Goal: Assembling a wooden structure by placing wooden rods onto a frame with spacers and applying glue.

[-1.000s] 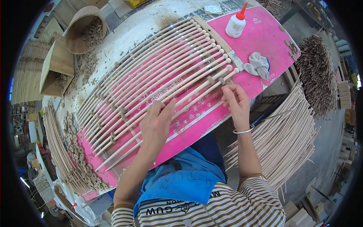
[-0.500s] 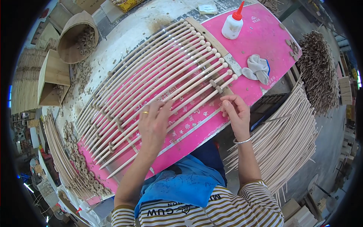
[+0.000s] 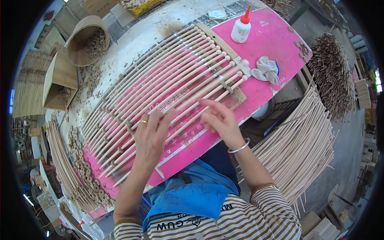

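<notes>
A row of pale wooden rods [image 3: 160, 86] lies side by side across a pink printed sheet. Each has a round ball at its upper right end and a tapered tip at lower left. Small brown wooden rings [image 3: 229, 90] sit on several rods near both ends. My left hand [image 3: 150, 138], with a gold-coloured ring, has its fingers bent over the near rods and grips a rod that is blurred by motion. My right hand [image 3: 221, 120], with a silver-coloured bangle, reaches over the near rods. Its index finger is stretched out and its thumb stands apart; nothing shows between them.
A white bottle with a red nozzle [image 3: 241, 29] and a grey-white glove [image 3: 266, 70] lie at the right. Loose rings [image 3: 86, 172], a round wooden tub [image 3: 76, 48] and an open box [image 3: 60, 82] occupy the left. Bundled rods [image 3: 296, 148] rest beside the table at right.
My right hand has moved left over the near rods, and its index finger has stretched out. My left hand has shifted slightly left and nearer me; one rod now blurs with motion.
</notes>
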Available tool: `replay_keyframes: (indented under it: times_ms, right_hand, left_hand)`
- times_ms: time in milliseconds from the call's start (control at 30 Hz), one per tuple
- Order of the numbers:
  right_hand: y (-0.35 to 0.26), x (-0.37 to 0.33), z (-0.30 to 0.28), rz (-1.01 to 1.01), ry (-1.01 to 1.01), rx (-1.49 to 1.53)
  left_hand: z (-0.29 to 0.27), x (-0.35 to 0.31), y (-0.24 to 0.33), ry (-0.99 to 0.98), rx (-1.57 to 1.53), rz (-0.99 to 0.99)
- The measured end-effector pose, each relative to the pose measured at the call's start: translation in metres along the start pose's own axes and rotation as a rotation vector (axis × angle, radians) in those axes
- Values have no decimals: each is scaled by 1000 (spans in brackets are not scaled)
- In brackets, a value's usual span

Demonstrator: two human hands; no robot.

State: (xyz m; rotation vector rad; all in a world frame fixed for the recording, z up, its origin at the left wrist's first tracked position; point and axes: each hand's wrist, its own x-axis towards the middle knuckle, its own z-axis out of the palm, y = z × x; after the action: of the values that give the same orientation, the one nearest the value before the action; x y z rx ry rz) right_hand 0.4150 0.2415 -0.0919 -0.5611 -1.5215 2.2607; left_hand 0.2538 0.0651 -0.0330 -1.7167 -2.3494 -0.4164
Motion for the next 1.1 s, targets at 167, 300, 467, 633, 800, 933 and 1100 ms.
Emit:
replay_keyframes:
  times_ms: [167,300,467,633,800,933,1100]
  right_hand:
    - [5,10,44,103,-6,259]
    - [-2,15,28,-24,70,275]
    - [-9,14,25,24,60,231]
    - [-13,11,30,36,31,194]
    - [-8,8,24,15,42,182]
    - [4,-4,55,91,6,153]
    - [28,-22,116,224,-167,131]
  left_hand:
    - [-41,-37,4,-89,-93,-48]
    - [-94,-100,-22,-101,66,-351]
    - [-111,-165,-45,-260,-234,-535]
    - [-111,-201,-45,-237,-476,-670]
    - [-110,-212,-51,-269,-514,-737]
    - [-93,-174,-33,-362,-556,-766]
    - [-38,-104,18,-152,-540,-557]
